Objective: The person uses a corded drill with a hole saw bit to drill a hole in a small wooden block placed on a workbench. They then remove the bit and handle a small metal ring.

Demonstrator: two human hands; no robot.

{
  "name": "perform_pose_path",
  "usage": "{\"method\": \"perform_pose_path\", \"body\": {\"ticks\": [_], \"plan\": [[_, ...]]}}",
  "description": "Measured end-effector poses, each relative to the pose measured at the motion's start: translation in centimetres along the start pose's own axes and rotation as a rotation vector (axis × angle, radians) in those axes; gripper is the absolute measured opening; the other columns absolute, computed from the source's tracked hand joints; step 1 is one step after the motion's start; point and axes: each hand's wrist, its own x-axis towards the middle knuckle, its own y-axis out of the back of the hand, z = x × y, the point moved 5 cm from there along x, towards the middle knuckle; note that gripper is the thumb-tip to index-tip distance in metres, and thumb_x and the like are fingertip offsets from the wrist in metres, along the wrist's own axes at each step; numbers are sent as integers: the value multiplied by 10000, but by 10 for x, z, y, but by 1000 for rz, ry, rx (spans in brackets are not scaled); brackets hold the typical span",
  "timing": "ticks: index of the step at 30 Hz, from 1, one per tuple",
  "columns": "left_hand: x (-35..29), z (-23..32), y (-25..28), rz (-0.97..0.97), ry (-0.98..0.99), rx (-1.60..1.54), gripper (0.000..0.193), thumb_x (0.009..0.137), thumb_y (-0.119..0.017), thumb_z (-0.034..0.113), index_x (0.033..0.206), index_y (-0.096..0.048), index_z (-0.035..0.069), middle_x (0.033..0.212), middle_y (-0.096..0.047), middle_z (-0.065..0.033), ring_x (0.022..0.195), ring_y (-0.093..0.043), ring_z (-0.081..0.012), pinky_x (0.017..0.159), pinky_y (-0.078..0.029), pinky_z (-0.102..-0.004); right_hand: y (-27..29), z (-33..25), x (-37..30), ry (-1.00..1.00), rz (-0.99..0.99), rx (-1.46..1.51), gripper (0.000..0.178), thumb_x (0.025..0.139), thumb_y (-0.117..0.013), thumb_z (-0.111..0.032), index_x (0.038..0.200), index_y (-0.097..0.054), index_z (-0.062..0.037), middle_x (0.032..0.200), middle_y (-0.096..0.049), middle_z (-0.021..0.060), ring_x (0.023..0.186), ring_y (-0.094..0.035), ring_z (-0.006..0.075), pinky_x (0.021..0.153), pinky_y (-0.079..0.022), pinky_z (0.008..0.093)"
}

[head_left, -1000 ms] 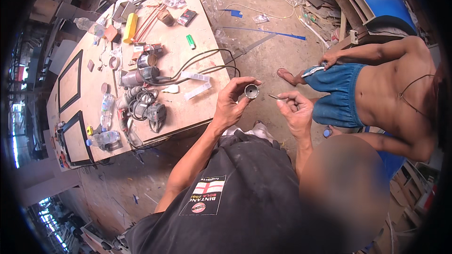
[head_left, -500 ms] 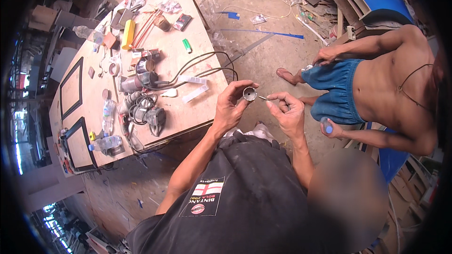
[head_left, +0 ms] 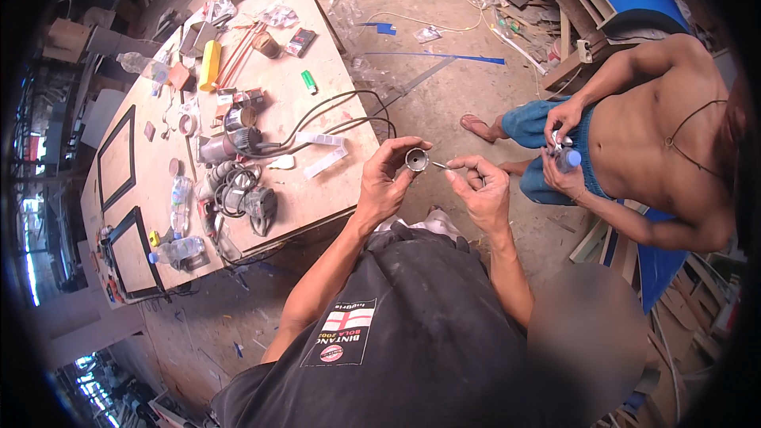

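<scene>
My left hand (head_left: 384, 182) grips a small round metal hole saw (head_left: 417, 160) between thumb and fingers. Its cup faces me, with a hole in the middle of its base. Just right of it, my right hand (head_left: 485, 194) pinches a thin metal drill bit (head_left: 440, 165) between thumb and forefinger. The bit's tip points at the saw's rim, with a small gap between them. Both hands are held above the floor, off the near right corner of the wooden worktable (head_left: 333, 194).
Power tools (head_left: 258, 208) with black cables (head_left: 349, 99), a white plastic piece (head_left: 325, 160), a green lighter (head_left: 308, 82) and plastic bottles (head_left: 176, 250) lie on the table. At right stands a co-worker (head_left: 634, 111) holding a bottle (head_left: 568, 160). Scrap wood (head_left: 527, 12) is piled behind.
My hands stay nearly still, with the hole saw and drill bit held as before. The co-worker's two hands have come together at the bottle, which is now raised before the waist.
</scene>
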Motion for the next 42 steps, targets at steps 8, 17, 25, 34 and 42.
{"method": "perform_pose_path", "body": {"ticks": [8,17,25,34,42], "plan": [[-1,-2,1,-11,34,-21,450,932,-593,-169,1357,-576,-20,1326,-679,-135,1235,-664,-198,1060,-542,-321,-1,1,0,12,4,-10,181,924,-804,-156,1032,-766,-16,644,-302,-108,593,-259,16,541,-205,241],[-12,-21,-9,-31,332,-198,547,902,-563,-179,1416,-545,7,1263,-649,-90,1042,-651,-136,910,-546,-266,3,17,-4,-61,9,31,145,941,-776,-153,989,-761,-16,603,-348,-104,569,-298,19,526,-249,260],[-48,-62,-47,-87,541,-373,659,800,-592,-196,1412,-558,47,1191,-621,-39,969,-640,-109,877,-542,-265,36,45,-29,-154,-52,14,101,948,-751,-88,989,-744,4,699,-514,-76,637,-399,10,552,-309,234],[-26,-85,-112,-106,270,-147,243,1006,-759,250,1045,-748,10,938,-651,8,863,-564,-87,761,-457,-284,97,61,-27,-78,-104,-276,87,924,-763,-69,982,-745,-6,681,-451,-69,611,-325,32,534,-235,267],[0,-94,-103,-131,363,-169,251,1004,-755,249,1029,-748,0,858,-690,-20,829,-577,-94,732,-466,-302,88,65,5,-42,-183,-187,125,965,-730,-66,1016,-729,48,740,-667,20,673,-600,64,613,-443,234]]}}
